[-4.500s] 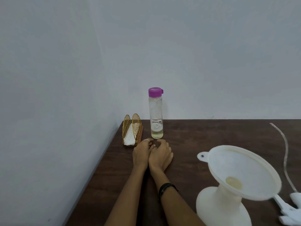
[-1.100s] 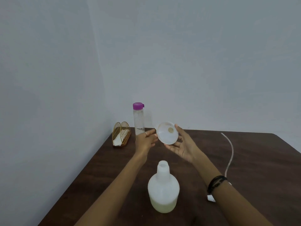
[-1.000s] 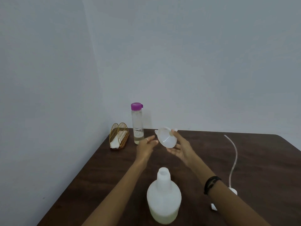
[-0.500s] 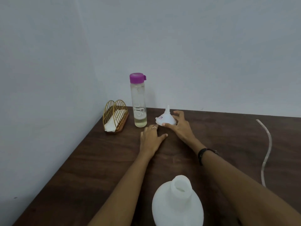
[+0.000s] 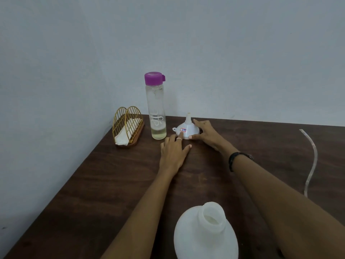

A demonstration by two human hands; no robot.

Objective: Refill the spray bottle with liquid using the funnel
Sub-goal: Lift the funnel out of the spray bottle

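Note:
A small white funnel (image 5: 187,128) stands mouth-down on the dark wooden table (image 5: 115,184), spout up, just right of a tall clear bottle (image 5: 156,111) with a purple cap and a little yellowish liquid at its bottom. My right hand (image 5: 206,134) wraps the funnel's right side, thumb and fingers on its rim. My left hand (image 5: 174,152) lies flat on the table, holding nothing, one fingertip touching the funnel's label. The white spray bottle body (image 5: 206,235) stands uncapped at the near edge between my forearms, its neck open.
A gold wire napkin holder (image 5: 128,126) with a white napkin sits in the table's far left corner against the wall. A clear plastic tube (image 5: 312,161) lies curved on the right side of the table.
The funnel, held in the air by both hands a second ago, now rests upside down on the table beside the clear bottle. My left hand has come down flat on the table.

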